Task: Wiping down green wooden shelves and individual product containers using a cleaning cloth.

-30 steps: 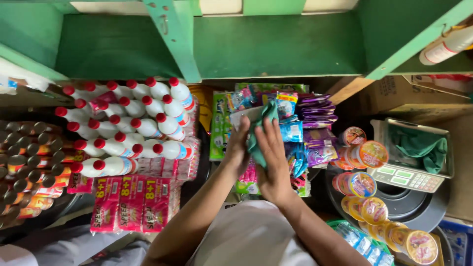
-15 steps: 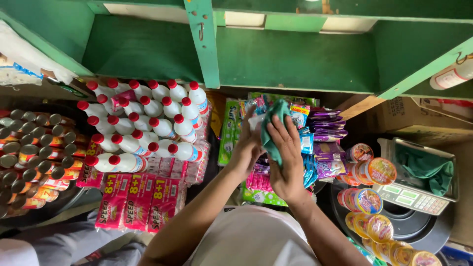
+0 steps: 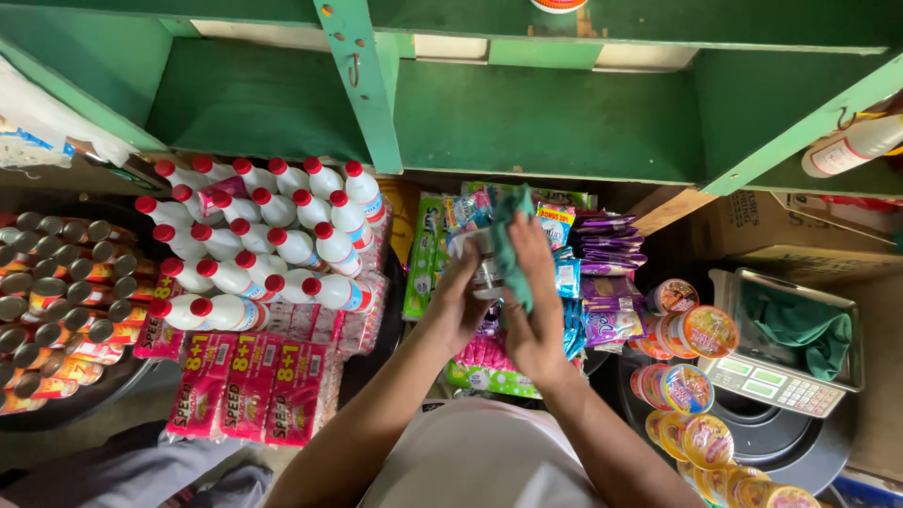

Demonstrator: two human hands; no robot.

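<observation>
My left hand (image 3: 461,301) has its fingers wrapped around a small can (image 3: 480,268), holding it up over the packets. My right hand (image 3: 536,315) presses a green cloth (image 3: 508,245) against the can, fingers clenched on the cloth. White bottles (image 3: 263,240) with red caps lie to the left, cup lids (image 3: 691,376) and a scale (image 3: 785,353) to the right.

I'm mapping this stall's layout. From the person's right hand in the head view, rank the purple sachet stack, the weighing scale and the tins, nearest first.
From the right hand:
1. Purple sachet stack, just to its right.
2. Weighing scale, farther right, with a green cloth in its pan.
3. Tins, far left, past the white red-capped bottles.
</observation>
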